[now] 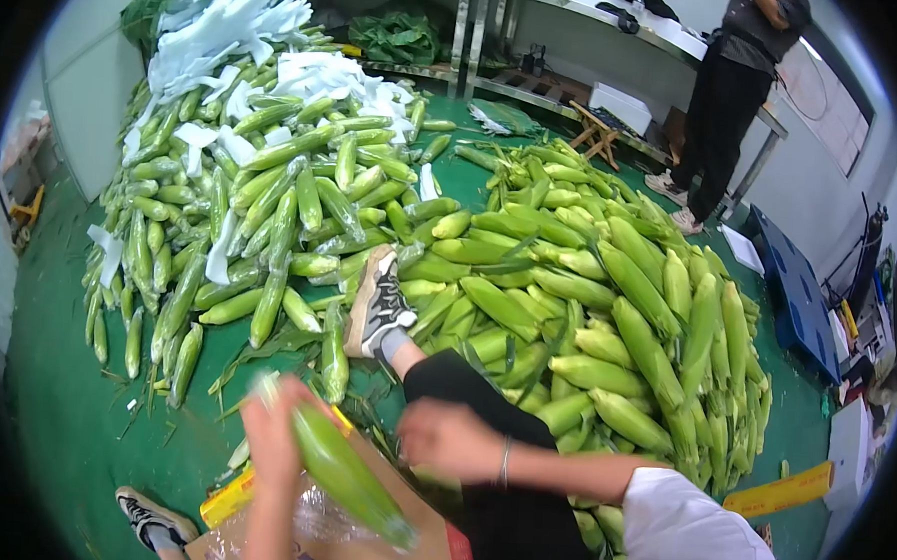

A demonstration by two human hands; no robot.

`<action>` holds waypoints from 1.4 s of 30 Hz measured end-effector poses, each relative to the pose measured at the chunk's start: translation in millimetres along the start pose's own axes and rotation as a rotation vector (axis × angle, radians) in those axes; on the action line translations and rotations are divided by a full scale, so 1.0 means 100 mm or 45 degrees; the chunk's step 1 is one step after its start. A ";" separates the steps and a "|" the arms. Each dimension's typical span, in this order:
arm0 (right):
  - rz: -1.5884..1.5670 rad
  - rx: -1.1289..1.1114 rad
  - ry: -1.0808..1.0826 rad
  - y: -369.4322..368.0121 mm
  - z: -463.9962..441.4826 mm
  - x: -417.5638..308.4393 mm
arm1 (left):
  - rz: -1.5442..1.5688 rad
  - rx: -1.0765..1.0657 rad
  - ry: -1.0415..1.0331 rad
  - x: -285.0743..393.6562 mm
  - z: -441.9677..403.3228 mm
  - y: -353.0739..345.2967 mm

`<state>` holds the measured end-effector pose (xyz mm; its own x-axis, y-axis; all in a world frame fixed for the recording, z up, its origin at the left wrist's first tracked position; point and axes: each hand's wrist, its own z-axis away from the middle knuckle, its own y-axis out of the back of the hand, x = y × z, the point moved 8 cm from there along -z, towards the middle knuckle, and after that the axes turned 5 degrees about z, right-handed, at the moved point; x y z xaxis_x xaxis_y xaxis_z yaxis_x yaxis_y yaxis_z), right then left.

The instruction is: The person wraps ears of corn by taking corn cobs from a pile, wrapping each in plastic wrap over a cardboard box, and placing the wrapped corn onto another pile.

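My left hand (275, 428) grips an ear of corn in its green husk (345, 466) near one end. The ear slants down to the right over a cardboard box (429, 499). Crumpled clear plastic film (310, 519) lies on the box, partly hidden by my forearm. My right hand (451, 440) is over my dark-trousered leg, apart from that ear. It is smeared by motion, so its finger state is unclear. Beside my right arm is a large heap of green-husked corn (559, 275). Further left lies another heap of corn (281, 213), many ears wrapped in clear film.
White sheet-like pieces (224, 35) lie atop the left heap. A metal table (581, 6) runs along the back, with a small wooden stool (595, 134) beside it. Another person (727, 92) stands at back right. A blue pallet (788, 290) leans at right, near a yellow strip (780, 492).
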<state>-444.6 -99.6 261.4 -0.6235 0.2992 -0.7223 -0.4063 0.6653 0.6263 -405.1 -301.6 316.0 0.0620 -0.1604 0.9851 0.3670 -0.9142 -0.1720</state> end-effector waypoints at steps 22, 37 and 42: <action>0.171 -0.448 0.502 -1.77 -0.48 -1.43 | -1.577 0.687 0.293 -0.52 2.44 2.40; 0.704 -0.084 0.371 -1.29 0.41 -1.06 | -1.816 -0.015 -0.334 -0.14 1.78 1.63; -0.509 -0.107 -0.548 -0.84 0.32 -0.62 | -1.664 -0.201 -0.303 -0.21 2.11 1.34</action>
<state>-350.6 -152.2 244.0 -0.0909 0.2986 -0.9500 -0.6162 0.7326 0.2892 -161.1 -341.9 272.8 -0.0849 0.9129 0.3993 0.1710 -0.3815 0.9084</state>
